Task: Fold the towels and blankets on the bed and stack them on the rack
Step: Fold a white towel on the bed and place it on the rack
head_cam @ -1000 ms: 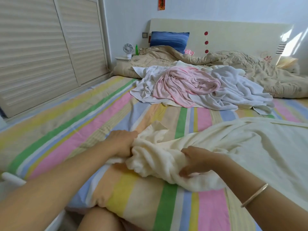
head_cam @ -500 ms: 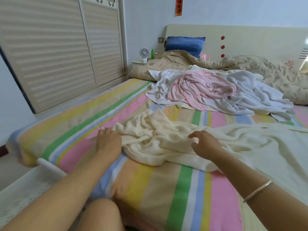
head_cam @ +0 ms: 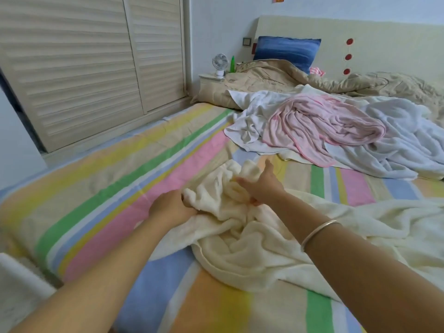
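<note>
The cream towel [head_cam: 252, 248] is gripped at its left edge by the curled left hand [head_cam: 171, 207], likely for spreading. The right hand [head_cam: 262, 186] (blurred) is set against a fold; whether it is grasped cannot be told.

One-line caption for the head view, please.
Left hand and right hand grip a rumpled cream blanket on the striped bed; pink towel heaped behind.

Bare forearms; a thin metal bangle [head_cam: 319, 230] circles the right wrist.
</note>
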Demonstrator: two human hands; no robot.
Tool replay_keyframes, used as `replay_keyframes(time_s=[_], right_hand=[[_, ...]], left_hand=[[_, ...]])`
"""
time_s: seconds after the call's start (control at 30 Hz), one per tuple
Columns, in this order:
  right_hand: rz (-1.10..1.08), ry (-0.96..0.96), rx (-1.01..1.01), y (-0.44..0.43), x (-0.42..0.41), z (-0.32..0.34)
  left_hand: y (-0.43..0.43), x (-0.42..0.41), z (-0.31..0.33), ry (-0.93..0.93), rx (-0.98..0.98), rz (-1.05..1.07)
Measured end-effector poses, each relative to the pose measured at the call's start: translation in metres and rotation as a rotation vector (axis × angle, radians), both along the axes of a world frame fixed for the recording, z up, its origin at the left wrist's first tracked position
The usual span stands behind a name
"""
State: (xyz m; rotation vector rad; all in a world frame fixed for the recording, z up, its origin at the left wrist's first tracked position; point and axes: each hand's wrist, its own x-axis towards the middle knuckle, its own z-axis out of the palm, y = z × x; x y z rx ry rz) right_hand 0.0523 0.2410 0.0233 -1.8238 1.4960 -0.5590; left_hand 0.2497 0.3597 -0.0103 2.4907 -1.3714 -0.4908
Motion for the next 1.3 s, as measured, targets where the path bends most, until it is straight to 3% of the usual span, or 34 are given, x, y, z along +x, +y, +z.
replay_keyframes(time_s=[0.03, 0.13, 0.2, 0.27, 0.33, 0.43, 0.57, 0.67, 0.77, 0.83, 0.87, 0.97, 1.13, 1.2, 1.3], right_hand=[[-0.019, -0.008, 0.036, -0.007, 0.01, -0.003], [0.001, 0.239, 0.072, -0.024, 0.022, -0.006], [0.032, 0.326, 0.077, -0.036, 0.024, -0.003], [-0.003, 0.408, -0.016, -0.055, 0.029, 0.004], [-0.123, 0.39, -0.149, -0.084, 0.036, 0.017], [-0.307, 0.155, -0.353, -0.137, 0.059, 0.058], [-0.318, -0.082, -0.511, -0.21, 0.121, 0.106], [-0.179, -0.085, -0.436, -0.26, 0.163, 0.085], [-0.011, 0.204, -0.295, -0.276, 0.173, 0.013], [0.137, 0.44, -0.308, -0.261, 0.171, -0.035], [0.2, 0.462, -0.307, -0.249, 0.171, -0.053], [0.162, 0.273, -0.374, -0.217, 0.162, -0.085], [0.256, 0.205, -0.518, -0.116, 0.133, -0.062], [0.398, 0.223, -0.569, -0.06, 0.111, -0.049], [0.514, 0.216, -0.534, 0.022, 0.07, -0.041]], left_hand=[[-0.004, -0.002, -0.003, 0.04, -0.068, -0.012], [-0.018, -0.007, -0.006, 0.113, -0.261, -0.024], [-0.03, -0.007, -0.004, 0.288, -0.332, 0.022], [-0.047, -0.001, 0.003, 0.464, -0.404, 0.087], [-0.066, 0.011, 0.013, 0.502, -0.51, 0.175], [-0.084, 0.048, 0.033, 0.322, -0.625, 0.314], [-0.105, 0.13, 0.04, -0.047, -0.648, 0.341], [-0.125, 0.171, 0.018, -0.234, -0.544, 0.326], [-0.14, 0.182, -0.044, -0.207, -0.379, 0.282], [-0.145, 0.184, -0.077, -0.167, -0.355, 0.338], [-0.148, 0.187, -0.083, -0.152, -0.364, 0.361], [-0.155, 0.196, -0.082, 0.044, -0.413, 0.343], [-0.143, 0.188, -0.071, 0.275, -0.4, 0.32], [-0.127, 0.174, -0.064, 0.224, -0.395, 0.254], [-0.08, 0.137, -0.051, -0.004, -0.431, 0.167]])
